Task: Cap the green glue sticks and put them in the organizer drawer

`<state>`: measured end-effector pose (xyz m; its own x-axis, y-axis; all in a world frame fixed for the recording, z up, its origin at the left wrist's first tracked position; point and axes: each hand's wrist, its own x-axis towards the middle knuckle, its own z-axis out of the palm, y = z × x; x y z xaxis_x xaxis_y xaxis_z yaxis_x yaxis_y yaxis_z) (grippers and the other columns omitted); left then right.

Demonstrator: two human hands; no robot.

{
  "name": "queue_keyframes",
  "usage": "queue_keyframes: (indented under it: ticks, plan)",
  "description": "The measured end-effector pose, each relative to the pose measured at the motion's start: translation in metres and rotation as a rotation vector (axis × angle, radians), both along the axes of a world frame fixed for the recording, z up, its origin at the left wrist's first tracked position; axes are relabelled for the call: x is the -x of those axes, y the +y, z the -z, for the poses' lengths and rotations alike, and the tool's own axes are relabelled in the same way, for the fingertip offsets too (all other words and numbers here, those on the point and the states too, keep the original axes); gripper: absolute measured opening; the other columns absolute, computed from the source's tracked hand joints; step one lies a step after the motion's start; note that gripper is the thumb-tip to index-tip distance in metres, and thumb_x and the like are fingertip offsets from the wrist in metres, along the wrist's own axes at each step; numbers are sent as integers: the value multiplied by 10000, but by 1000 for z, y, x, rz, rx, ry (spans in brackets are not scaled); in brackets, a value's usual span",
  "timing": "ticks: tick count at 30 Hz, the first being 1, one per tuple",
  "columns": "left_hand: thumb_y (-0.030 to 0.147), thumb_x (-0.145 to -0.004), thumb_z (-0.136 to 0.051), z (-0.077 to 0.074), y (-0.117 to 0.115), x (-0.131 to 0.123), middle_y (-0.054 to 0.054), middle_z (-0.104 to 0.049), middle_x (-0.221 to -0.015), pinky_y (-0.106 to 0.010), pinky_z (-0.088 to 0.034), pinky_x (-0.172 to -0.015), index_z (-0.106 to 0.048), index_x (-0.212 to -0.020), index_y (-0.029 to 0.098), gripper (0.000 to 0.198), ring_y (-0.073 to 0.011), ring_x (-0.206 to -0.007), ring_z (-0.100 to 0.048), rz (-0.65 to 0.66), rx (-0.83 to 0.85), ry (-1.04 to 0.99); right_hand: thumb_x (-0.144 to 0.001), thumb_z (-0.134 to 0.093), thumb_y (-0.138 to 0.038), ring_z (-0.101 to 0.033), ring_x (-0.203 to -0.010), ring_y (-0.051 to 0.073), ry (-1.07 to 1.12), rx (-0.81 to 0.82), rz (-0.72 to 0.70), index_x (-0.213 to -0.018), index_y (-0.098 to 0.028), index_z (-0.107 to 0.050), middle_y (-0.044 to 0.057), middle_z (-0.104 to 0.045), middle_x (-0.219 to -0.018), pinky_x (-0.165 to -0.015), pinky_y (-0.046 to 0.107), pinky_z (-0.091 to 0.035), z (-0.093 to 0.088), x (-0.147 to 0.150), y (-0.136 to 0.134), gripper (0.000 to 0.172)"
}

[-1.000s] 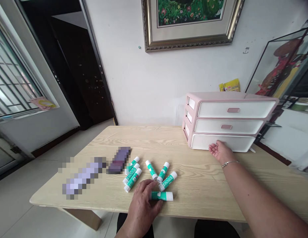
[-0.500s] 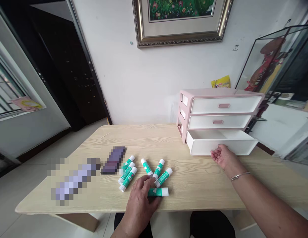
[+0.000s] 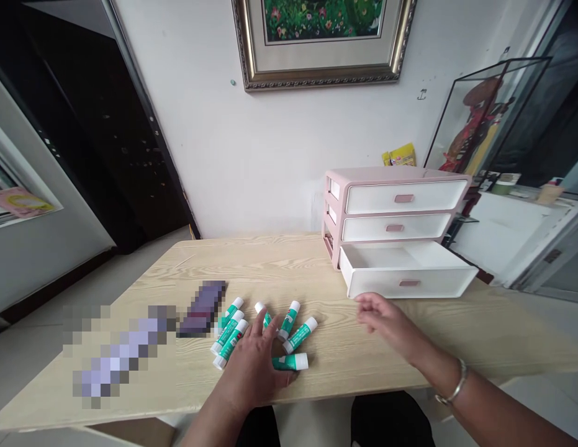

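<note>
Several green-and-white glue sticks point(image 3: 300, 334) lie scattered on the near middle of a light wooden table point(image 3: 279, 267). My left hand point(image 3: 254, 366) rests flat over them, fingers spread, covering part of one glue stick point(image 3: 293, 362) near the front edge. My right hand point(image 3: 386, 323) hovers open above the table, just left of and in front of a pink drawer unit point(image 3: 391, 223). Its white bottom drawer point(image 3: 405, 273) stands pulled out and looks hollow inside. The two upper drawers are closed.
A dark flat object point(image 3: 202, 307) and a blurred patch point(image 3: 116, 354) lie left of the glue sticks. Behind the table are a white wall, a framed picture point(image 3: 321, 37), a yellow packet point(image 3: 398, 155) and a glass case point(image 3: 484, 124) at right. A dark doorway is at left.
My right hand pulled the bottom drawer out, then let go and moved left toward the glue sticks. My left hand stayed on the glue sticks. The camera view shifted right.
</note>
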<state>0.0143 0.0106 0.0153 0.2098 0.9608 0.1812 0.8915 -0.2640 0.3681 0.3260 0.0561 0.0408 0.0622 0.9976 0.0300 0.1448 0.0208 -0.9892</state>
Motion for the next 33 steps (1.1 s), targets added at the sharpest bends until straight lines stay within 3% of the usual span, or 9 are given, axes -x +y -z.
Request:
queue_keyframes:
  ticks: [2, 5, 9, 12, 16, 20, 23, 27, 33]
  plan:
    - [461, -526, -903, -2, 6, 2, -213, -328, -1647, -606, -438, -1077, -486, -1503, 282, 1077, -473, -1410, -464, -5, 38, 24, -693, -625, -102, -668, -1105, 267, -305, -244, -246, -1107, -226, -689, 73, -735, -1136, -995, 440, -537, -16, 28, -7, 437]
    - [484, -437, -932, 0, 14, 6, -201, -355, -1638, -590, -455, -1062, -500, -1497, 289, 1161, -489, -1391, -480, 20, 72, 26, -676, -553, -49, -518, -1366, 287, -631, -483, -521, -1325, -230, -624, 107, -603, -1434, -1169, 493, -390, -29, 62, -5, 677]
    - [469, -405, -948, -3, 18, 9, -220, -364, -1630, -576, -433, -1094, -508, -1498, 261, 1197, -479, -1391, -485, 57, 89, 47, -645, -608, -69, -303, -1517, 347, -900, -522, -713, -1457, -145, -521, 193, -451, -1571, -1217, 549, -297, -20, 89, 13, 821]
    - [476, -412, -945, -7, 17, 9, -224, -428, -1591, -611, -435, -1083, -559, -1460, 249, 1140, -503, -1370, -495, 65, 60, 83, -637, -663, -112, -276, -1522, 382, -1005, -536, -774, -1486, -107, -487, 221, -428, -1580, -1215, 561, -277, -6, 99, 26, 866]
    - [512, -463, -919, -9, 14, 8, -173, -502, -1550, -628, -477, -1028, -638, -1372, 295, 976, -498, -1325, -533, 80, 14, 75, -648, -721, -193, -328, -1489, 394, -1071, -585, -816, -1460, -134, -526, 199, -491, -1536, -1194, 549, -282, 6, 103, 36, 837]
    - [489, -552, -896, -7, 11, 7, -120, -545, -1520, -605, -483, -1015, -650, -1337, 328, 838, -461, -1298, -547, 107, -9, 55, -683, -702, -206, -500, -1336, 366, -1143, -633, -811, -1346, -163, -619, 156, -647, -1336, -1124, 504, -355, 11, 102, 42, 669]
    - [470, -689, -823, -4, 7, 3, -108, -600, -1455, -570, -496, -992, -707, -1205, 300, 556, -415, -1234, -586, 118, -63, 57, -749, -659, -202, -589, -1175, 310, -1177, -629, -777, -1263, -164, -642, 137, -680, -1200, -1020, 437, -439, 13, 99, 40, 516]
    - [376, -856, -684, -2, 0, -5, -98, -661, -1364, -537, -513, -969, -746, -1073, 276, 246, -359, -1141, -626, 124, -121, 55, -818, -640, -245, -582, -1116, 304, -1227, -630, -650, -1273, -143, -597, 150, -655, -1166, -966, 432, -461, 16, 96, 29, 469]
    - [128, -804, -637, 5, -3, -16, -114, -689, -1288, -478, -550, -985, -728, -1008, 203, 236, -318, -1143, -646, 119, -141, -25, -825, -675, -223, -601, -1008, 289, -1259, -551, -569, -1175, -169, -611, 125, -652, -1082, -867, 399, -483, 21, 96, 16, 359]
